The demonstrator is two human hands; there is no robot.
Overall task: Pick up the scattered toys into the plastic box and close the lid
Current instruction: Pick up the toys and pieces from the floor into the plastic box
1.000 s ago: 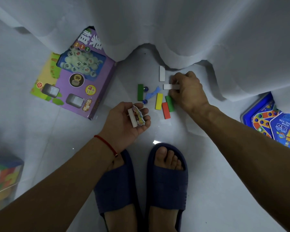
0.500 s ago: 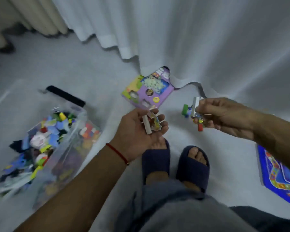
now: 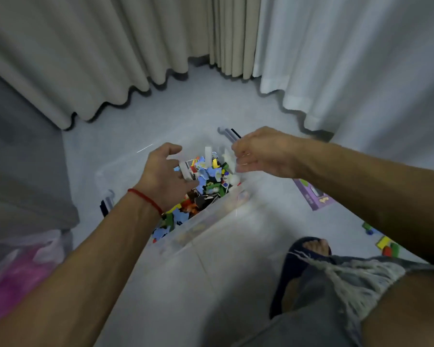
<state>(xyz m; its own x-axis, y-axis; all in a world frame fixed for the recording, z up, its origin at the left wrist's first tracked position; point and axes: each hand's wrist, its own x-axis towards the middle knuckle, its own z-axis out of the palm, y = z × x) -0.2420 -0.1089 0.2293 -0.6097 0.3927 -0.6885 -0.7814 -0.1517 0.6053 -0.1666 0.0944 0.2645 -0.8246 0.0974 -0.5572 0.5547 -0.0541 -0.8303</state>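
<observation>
A clear plastic box (image 3: 203, 222) stands on the floor, filled with a heap of colourful toy pieces (image 3: 207, 182). My left hand (image 3: 162, 172) hovers over the box's left half, its fingers spread, and a white block (image 3: 185, 170) is loose just under the fingertips. My right hand (image 3: 262, 151) hangs over the box's far right corner with relaxed fingers. Two more white blocks (image 3: 208, 152) are in the air above the heap, apart from that hand. No lid is in view.
A purple game box (image 3: 315, 197) lies right of the plastic box. Several loose coloured blocks (image 3: 386, 245) remain on the floor at the right edge. A pink bag (image 3: 18, 269) sits lower left beside grey furniture. Curtains hang behind. My slippered foot (image 3: 308, 250) is near.
The view swung left from the scattered blocks to the plastic box. Both hands moved over it and opened, and the white blocks and the small piece they held now drop into it.
</observation>
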